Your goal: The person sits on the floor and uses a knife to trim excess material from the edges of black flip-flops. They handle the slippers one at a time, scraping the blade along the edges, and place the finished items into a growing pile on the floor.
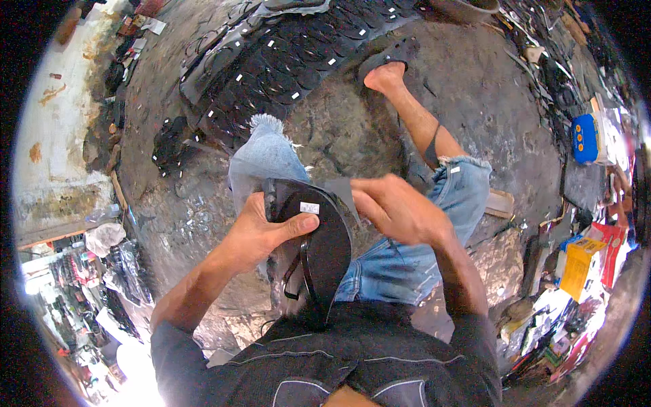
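A black sandal (332,251) with a thin strap and a small white label (309,207) is held over my lap. My left hand (254,230) grips it from the left side, thumb pressed flat on the footbed near the label. Around the sandal's far end runs a dark grey sheet (336,192) of thin material, standing out past the edge. My right hand (400,210) is closed at the right end of that sheet, its fingers curled and slightly blurred. Whether it also holds a tool is hidden.
Rows of black sandals (271,74) with white labels lie on the grey floor (346,136) ahead. A dark pile of scraps (173,146) sits left of them. Boxes, including a yellow one (582,268) and a blue one (586,138), stand at right. Cluttered goods (74,292) fill the lower left.
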Demonstrator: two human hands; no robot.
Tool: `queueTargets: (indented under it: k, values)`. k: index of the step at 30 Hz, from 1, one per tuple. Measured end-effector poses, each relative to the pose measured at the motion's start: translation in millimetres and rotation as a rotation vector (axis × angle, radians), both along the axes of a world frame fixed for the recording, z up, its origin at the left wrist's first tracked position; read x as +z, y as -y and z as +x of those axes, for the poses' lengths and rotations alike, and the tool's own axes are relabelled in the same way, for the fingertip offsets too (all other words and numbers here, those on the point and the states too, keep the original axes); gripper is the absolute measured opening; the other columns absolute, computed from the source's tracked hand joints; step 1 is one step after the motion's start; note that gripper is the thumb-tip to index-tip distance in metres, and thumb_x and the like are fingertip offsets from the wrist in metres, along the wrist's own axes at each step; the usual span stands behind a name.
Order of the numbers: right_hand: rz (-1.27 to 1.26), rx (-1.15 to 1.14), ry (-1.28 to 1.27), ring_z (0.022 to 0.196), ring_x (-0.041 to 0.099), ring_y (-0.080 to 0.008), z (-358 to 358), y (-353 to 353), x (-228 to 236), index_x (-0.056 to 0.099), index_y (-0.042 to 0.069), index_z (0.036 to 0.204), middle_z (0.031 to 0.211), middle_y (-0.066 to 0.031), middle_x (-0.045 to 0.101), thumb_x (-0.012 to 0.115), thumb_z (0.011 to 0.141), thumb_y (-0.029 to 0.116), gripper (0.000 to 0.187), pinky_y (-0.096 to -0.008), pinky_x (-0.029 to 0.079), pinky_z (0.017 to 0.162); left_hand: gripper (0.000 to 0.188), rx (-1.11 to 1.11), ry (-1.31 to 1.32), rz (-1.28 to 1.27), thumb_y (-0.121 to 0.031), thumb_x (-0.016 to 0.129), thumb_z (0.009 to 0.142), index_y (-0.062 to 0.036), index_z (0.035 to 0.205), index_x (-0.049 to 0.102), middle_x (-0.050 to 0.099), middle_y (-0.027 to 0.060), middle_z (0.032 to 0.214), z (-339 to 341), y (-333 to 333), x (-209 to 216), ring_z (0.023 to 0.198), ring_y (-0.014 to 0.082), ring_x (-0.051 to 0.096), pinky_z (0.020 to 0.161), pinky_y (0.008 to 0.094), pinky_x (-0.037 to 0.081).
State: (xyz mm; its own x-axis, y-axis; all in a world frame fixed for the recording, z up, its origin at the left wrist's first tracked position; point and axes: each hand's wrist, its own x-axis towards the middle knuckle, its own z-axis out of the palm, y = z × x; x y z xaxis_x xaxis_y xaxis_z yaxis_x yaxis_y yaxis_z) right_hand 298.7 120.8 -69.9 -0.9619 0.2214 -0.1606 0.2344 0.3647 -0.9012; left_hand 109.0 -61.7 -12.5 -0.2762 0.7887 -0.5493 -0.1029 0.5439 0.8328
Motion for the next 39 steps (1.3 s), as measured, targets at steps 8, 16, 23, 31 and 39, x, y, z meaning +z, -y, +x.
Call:
queueTargets:
  k: [8,16,23,31,39]
  values:
    - [-0.616,-0.584,0.068,0.054,0.049,-0.0147,-27.6,2.5,-81.0,0.06,0.002,0.099,0.066,-0.0043,0.053,0.04,0.109,0.049,0.052,-0.0335,0.042,0.053,0.028,0.438,0.238,0.462,-0.007,0.079,0.086,-0.0049,0.112,0.07,0.074,0.0049,0.104,-1.8,-59.1,64.8,0.095,0.0157,0.07,0.088,0.0353,0.057]
    - [-0.171,-0.954,-0.29,0.054,0.053,-0.0155,95.9,59.6,-38.8,0.063,0.005,0.113,0.064,-0.0034,0.055,0.046,0.108,0.045,0.044,-0.034,0.043,0.05,0.026,0.644,0.782,0.588,-0.008,0.078,0.091,-0.0082,0.115,0.068,0.073,0.0051,0.111,63.5,-53.3,11.7,0.103,0.0191,0.072,0.089,0.0362,0.063]
    - [0.013,-0.723,0.103,0.071,0.066,-0.0475,153.2,156.8,-21.9,0.061,0.007,0.109,0.075,-0.0229,0.064,0.055,0.103,0.039,0.033,-0.0484,0.049,0.061,0.025,0.747,0.934,0.466,-0.015,0.079,0.092,-0.0102,0.114,0.068,0.074,0.0039,0.11,88.9,-50.4,-6.9,0.102,0.0171,0.072,0.089,0.0349,0.064]
    - [0.191,-0.71,0.146,0.073,0.061,-0.0511,145.8,124.1,-24.0,0.058,0.006,0.1,0.071,-0.025,0.059,0.052,0.103,0.048,0.042,-0.0523,0.045,0.061,0.021,0.757,0.725,0.377,-0.011,0.073,0.096,-0.0093,0.116,0.068,0.073,0.0052,0.111,103.0,-19.1,-35.2,0.101,0.0226,0.072,0.087,0.0407,0.065]
    - [0.09,-0.445,0.212,0.08,0.064,-0.0503,96.6,73.1,-8.4,0.06,0.006,0.103,0.079,-0.0257,0.066,0.062,0.098,0.031,0.026,-0.057,0.048,0.067,0.051,0.643,0.598,0.341,0.003,0.075,0.088,-0.0109,0.134,0.058,0.069,0.0061,0.122,103.1,12.1,-49.9,0.109,0.0242,0.069,0.094,0.0453,0.06]
